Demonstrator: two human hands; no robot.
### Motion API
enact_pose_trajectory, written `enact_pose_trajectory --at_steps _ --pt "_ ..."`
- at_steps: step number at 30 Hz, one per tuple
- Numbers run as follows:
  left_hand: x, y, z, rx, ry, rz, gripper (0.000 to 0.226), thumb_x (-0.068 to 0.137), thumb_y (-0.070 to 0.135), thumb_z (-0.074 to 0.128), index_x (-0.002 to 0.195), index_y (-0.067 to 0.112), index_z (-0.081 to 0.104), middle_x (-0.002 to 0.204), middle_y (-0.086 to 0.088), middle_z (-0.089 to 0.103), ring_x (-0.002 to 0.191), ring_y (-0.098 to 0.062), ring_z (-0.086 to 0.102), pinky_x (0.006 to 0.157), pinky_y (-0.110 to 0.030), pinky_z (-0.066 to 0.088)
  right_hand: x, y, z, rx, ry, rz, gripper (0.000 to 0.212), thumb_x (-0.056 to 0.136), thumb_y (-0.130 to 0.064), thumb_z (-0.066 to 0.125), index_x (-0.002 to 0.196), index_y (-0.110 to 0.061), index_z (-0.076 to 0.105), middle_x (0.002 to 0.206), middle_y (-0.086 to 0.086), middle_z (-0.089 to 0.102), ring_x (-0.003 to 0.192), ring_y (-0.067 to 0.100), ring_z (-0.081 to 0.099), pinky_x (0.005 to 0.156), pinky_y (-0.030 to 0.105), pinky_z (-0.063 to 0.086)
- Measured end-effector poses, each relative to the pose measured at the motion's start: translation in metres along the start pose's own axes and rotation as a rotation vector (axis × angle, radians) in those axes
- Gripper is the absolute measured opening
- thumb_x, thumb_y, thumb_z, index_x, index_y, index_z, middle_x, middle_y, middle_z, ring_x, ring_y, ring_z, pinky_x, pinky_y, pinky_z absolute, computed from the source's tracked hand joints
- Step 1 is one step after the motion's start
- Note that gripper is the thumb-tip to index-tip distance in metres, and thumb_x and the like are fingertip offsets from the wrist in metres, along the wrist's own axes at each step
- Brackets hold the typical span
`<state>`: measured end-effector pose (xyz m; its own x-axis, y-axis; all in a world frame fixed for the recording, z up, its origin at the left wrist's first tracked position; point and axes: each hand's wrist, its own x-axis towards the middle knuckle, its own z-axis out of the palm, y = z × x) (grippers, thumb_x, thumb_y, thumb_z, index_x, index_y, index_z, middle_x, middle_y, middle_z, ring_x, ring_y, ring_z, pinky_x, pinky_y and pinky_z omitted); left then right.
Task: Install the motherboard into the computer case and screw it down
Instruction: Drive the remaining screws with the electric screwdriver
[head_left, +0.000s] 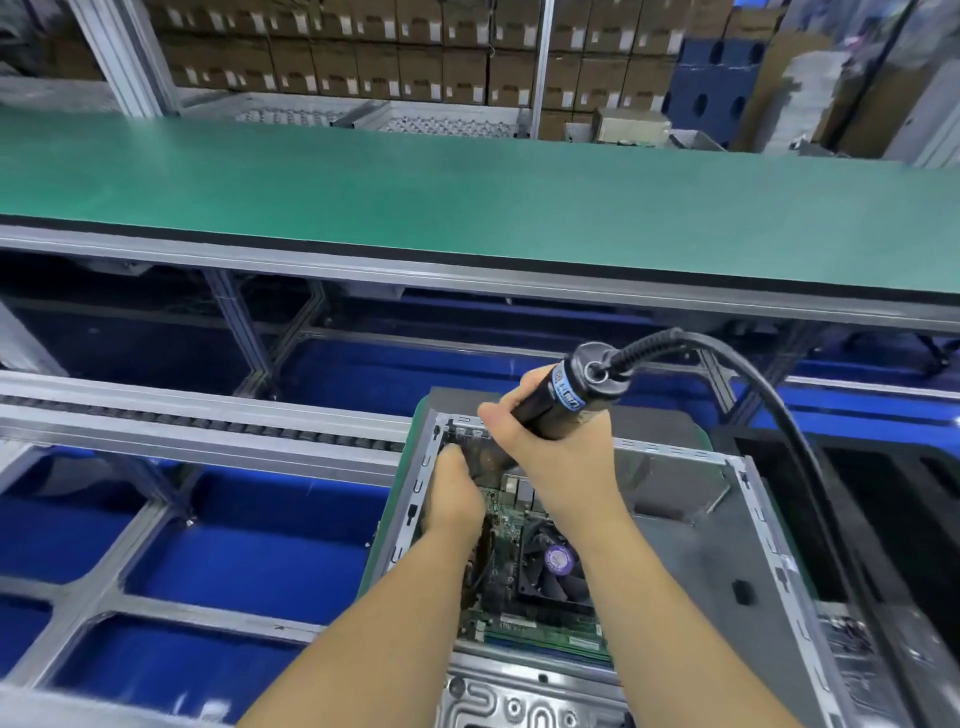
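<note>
An open grey metal computer case (748, 525) lies on a green pallet in front of me. Inside it sits the green motherboard (506, 530) with a black CPU fan (556, 566) bearing a purple sticker. My right hand (550, 441) grips a black electric screwdriver (576, 395) with a blue label, tilted down toward the far left corner of the board. My left hand (454, 493) reaches into that same corner, fingers curled near the screwdriver's tip; what they touch is hidden. The tip itself is hidden behind my hands.
A thick black cable (779, 415) runs from the screwdriver's top over the case's right side. A grey conveyor rail (208, 421) passes on the left above blue trays (249, 551). A long green bench (467, 202) lies beyond, with stacked cardboard boxes (363, 62) behind it.
</note>
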<state>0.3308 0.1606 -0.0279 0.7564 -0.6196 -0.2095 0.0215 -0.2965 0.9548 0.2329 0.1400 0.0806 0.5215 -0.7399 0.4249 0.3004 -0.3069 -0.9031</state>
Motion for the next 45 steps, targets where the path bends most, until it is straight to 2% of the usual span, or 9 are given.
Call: enact_pose_trajectory --at_steps 3,9,16,21,27,31,36,42,45 --pt "0.009 0.001 0.002 0.012 0.141 -0.171 0.027 0.096 0.015 0.041 0.070 0.019 0.032 0.073 -0.003 0.038 0.066 -0.017 0.034 0.055 -0.030 0.032 0.006 0.015 0.000 0.011 -0.011 0.023 0.017 0.073 -0.036 0.083 0.071 -0.039 0.066 0.064 -0.004 0.065 0.059 0.011 0.060 0.062 0.030 0.057" --pt "0.015 -0.015 -0.001 0.264 0.116 -0.141 0.023 0.083 -0.010 0.048 0.093 0.011 0.049 0.088 -0.006 0.050 0.080 -0.022 0.041 0.065 -0.026 0.035 0.016 0.028 0.000 -0.015 -0.017 0.062 0.018 0.072 -0.039 0.082 0.071 -0.038 0.064 0.067 -0.004 0.063 0.066 0.017 0.058 0.067 0.044 0.056" --pt "0.014 -0.017 0.000 0.292 0.108 -0.163 0.025 0.086 -0.006 0.055 0.098 0.014 0.045 0.099 -0.008 0.052 0.082 -0.023 0.043 0.060 -0.011 0.037 0.022 0.037 0.002 0.038 -0.057 0.096 0.018 0.071 -0.035 0.082 0.070 -0.036 0.063 0.065 0.002 0.059 0.064 0.018 0.055 0.066 0.033 0.052" --pt "0.012 -0.020 0.000 0.396 0.037 -0.151 0.029 0.085 0.000 0.058 0.109 0.012 0.045 0.104 -0.010 0.058 0.092 -0.029 0.056 0.077 -0.033 0.046 0.022 0.044 0.002 0.022 -0.074 0.095 0.019 0.073 -0.033 0.082 0.071 -0.035 0.063 0.066 0.004 0.061 0.063 0.013 0.056 0.063 0.026 0.052" --pt "0.013 -0.018 0.000 0.449 0.034 -0.170 0.034 0.083 -0.002 0.057 0.107 0.015 0.041 0.097 -0.006 0.054 0.084 -0.028 0.057 0.068 -0.034 0.050 0.025 0.048 -0.001 -0.001 -0.036 0.113 0.024 0.074 -0.035 0.083 0.072 -0.027 0.061 0.071 0.015 0.062 0.064 0.027 0.057 0.065 0.045 0.055" --pt "0.012 -0.016 -0.001 0.488 0.036 -0.166 0.033 0.084 0.000 0.058 0.108 0.014 0.040 0.098 -0.008 0.056 0.090 -0.031 0.062 0.075 -0.039 0.055 0.025 0.047 0.000 -0.007 -0.054 0.099 0.023 0.075 -0.036 0.082 0.072 -0.029 0.060 0.069 0.007 0.063 0.064 0.014 0.057 0.065 0.032 0.054" --pt "0.013 -0.020 0.000 0.517 0.024 -0.177 0.035 0.085 0.002 0.058 0.108 0.018 0.038 0.094 -0.006 0.056 0.083 -0.030 0.062 0.063 -0.034 0.050 0.025 0.043 0.002 0.016 -0.062 0.098 0.022 0.074 -0.034 0.080 0.069 -0.027 0.060 0.066 -0.007 0.062 0.063 0.009 0.056 0.065 0.024 0.052" --pt "0.016 -0.026 0.005 0.428 0.141 -0.001 0.045 0.090 0.010 0.056 0.133 0.019 0.047 0.119 -0.005 0.063 0.107 -0.027 0.062 0.089 -0.033 0.053 0.024 0.043 0.010 0.034 -0.126 0.107 0.017 0.071 -0.035 0.082 0.071 -0.037 0.065 0.068 -0.006 0.065 0.065 0.014 0.060 0.067 0.033 0.054" --pt "0.018 -0.026 0.003 0.439 0.087 -0.100 0.036 0.089 0.009 0.058 0.121 0.019 0.047 0.113 -0.007 0.062 0.100 -0.029 0.061 0.082 -0.034 0.053 0.028 0.044 0.007 -0.001 -0.129 0.090 0.016 0.072 -0.035 0.082 0.070 -0.038 0.066 0.067 -0.008 0.066 0.064 0.011 0.061 0.067 0.026 0.052"
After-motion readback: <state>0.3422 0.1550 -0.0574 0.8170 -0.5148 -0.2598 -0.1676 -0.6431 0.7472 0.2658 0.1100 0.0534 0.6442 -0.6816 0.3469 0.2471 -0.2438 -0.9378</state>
